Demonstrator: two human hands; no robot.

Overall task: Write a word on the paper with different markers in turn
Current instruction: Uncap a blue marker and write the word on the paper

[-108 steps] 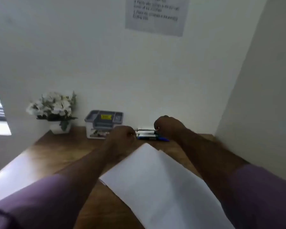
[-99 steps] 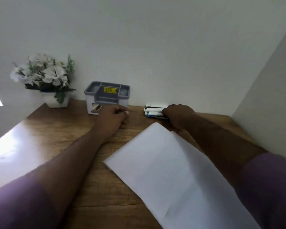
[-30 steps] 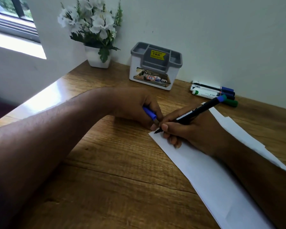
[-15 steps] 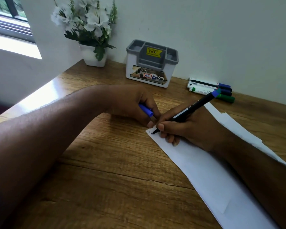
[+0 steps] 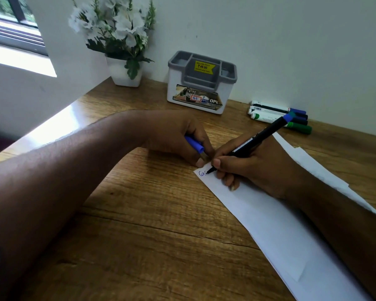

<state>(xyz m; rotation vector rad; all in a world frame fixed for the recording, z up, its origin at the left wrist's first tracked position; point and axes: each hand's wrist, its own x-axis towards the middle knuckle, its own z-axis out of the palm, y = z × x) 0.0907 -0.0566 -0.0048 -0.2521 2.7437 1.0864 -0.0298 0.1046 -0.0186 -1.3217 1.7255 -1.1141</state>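
A white sheet of paper (image 5: 276,231) lies slanted on the wooden desk (image 5: 152,213). My right hand (image 5: 254,168) grips a black-bodied blue marker (image 5: 258,135), its tip touching the paper's near-left corner beside two blue letters (image 5: 202,173). My left hand (image 5: 178,135) rests by that corner and is closed around the blue marker cap (image 5: 194,144). Several other markers (image 5: 276,115), with blue, black and green caps, lie side by side against the wall.
A grey-and-white plastic organiser box (image 5: 201,83) with a yellow price sticker stands at the back of the desk. Left of it is a white pot of white flowers (image 5: 119,40). A window sill (image 5: 15,55) is at the far left.
The marker tip has moved a little to the right and a second blue letter has appeared next to the first. The left hand still holds the cap in the same place.
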